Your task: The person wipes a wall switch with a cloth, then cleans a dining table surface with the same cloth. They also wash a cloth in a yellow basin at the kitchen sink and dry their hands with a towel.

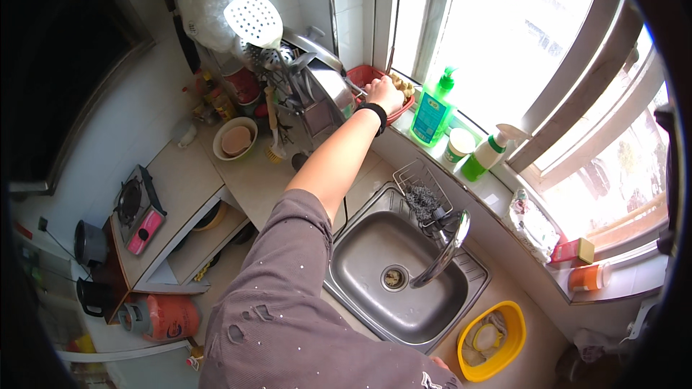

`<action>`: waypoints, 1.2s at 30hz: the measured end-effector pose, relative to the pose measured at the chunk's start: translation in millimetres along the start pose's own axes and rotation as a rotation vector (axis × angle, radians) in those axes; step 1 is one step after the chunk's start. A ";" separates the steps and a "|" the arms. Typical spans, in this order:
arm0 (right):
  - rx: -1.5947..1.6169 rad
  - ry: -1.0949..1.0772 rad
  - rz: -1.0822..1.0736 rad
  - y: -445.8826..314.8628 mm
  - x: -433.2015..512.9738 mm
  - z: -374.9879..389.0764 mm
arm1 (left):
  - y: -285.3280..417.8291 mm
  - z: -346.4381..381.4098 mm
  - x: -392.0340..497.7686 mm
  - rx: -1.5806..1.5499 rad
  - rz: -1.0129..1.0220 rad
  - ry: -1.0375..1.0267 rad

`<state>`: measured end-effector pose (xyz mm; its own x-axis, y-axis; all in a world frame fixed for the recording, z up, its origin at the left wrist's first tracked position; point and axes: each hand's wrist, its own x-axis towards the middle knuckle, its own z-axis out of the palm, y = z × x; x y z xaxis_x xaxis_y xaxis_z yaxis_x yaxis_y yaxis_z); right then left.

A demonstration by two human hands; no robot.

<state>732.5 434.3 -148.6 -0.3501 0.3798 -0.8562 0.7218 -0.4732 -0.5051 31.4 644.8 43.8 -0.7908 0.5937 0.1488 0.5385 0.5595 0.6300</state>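
Note:
My left hand [385, 94], with a black band at the wrist, reaches to a red plastic basket [404, 113] by the window. Its fingers are curled over the basket, beside pale knobbly pieces that look like ginger [403, 85]. Whether they hold anything is hidden. A thin metal piece [354, 85] lies close to the fingers. Just a bit of my right hand [440, 362] shows at the lower edge, past my sleeve; its fingers and anything in them are hidden. The steel sink [373, 259] lies below my left forearm, with some food scraps in its drain [394, 277].
Green pump bottle [432, 116], white tub [459, 145] and spray bottle [484, 158] line the sill. The curved faucet [448, 254] arches over the sink. A yellow basin [517, 335] with cloths stands right. Left are utensils, a bowl [217, 143] and a portable gas stove [141, 227].

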 end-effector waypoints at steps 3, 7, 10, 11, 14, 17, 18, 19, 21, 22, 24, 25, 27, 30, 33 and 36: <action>-0.038 0.160 0.027 19.3 15.3 7.7 | 11.8 11.0 18.1 0.067 0.094 -0.024; -0.053 0.249 0.050 19.9 19.4 25.9 | 24.3 30.8 37.0 0.267 0.261 -0.056; -0.048 0.280 0.064 12.7 15.0 36.8 | 23.0 41.6 48.9 0.329 0.386 -0.160; -0.044 0.288 0.071 10.6 13.9 39.1 | 21.3 45.2 51.6 0.358 0.409 -0.217; -0.039 0.308 0.078 11.2 10.9 45.7 | 19.8 56.3 60.7 0.428 0.402 -0.349; -0.034 0.323 0.080 22.2 12.1 52.4 | 13.7 64.1 66.3 0.522 0.436 -0.377; -0.031 0.330 0.080 27.7 12.6 54.7 | 11.6 62.9 70.3 0.436 0.434 -0.258; -0.029 0.336 0.079 33.5 13.3 57.8 | 8.7 60.6 72.1 0.362 0.417 -0.183; -0.026 0.349 0.071 44.7 13.5 65.5 | 10.9 42.9 86.9 0.169 0.366 0.040; -0.023 0.354 0.065 49.0 12.4 70.9 | 12.6 34.3 87.0 0.027 0.373 0.204; -0.030 0.368 0.039 52.3 6.2 79.8 | 22.9 3.7 92.3 -0.111 0.405 0.293; -0.040 0.382 0.014 49.7 1.6 82.1 | 29.5 -11.3 87.4 -0.174 0.447 0.319; -0.058 0.389 -0.057 35.5 -9.5 81.5 | 48.1 -44.8 72.2 -0.308 0.557 0.381; -0.038 0.317 -0.120 -5.2 -25.6 60.3 | 72.9 -101.8 32.9 -0.395 0.686 0.418; -0.041 0.320 -0.196 -43.8 -36.5 46.0 | 90.2 -163.2 -24.3 -0.543 0.805 0.365; -0.011 0.305 -0.411 -68.7 -46.6 31.1 | 107.9 -227.8 -99.7 -0.654 0.843 0.200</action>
<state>680.7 424.3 -77.4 -0.4169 0.7485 -0.5158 0.5679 -0.2285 -0.7907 102.2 514.2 270.7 -0.3041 0.5045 0.8081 0.7181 -0.4360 0.5424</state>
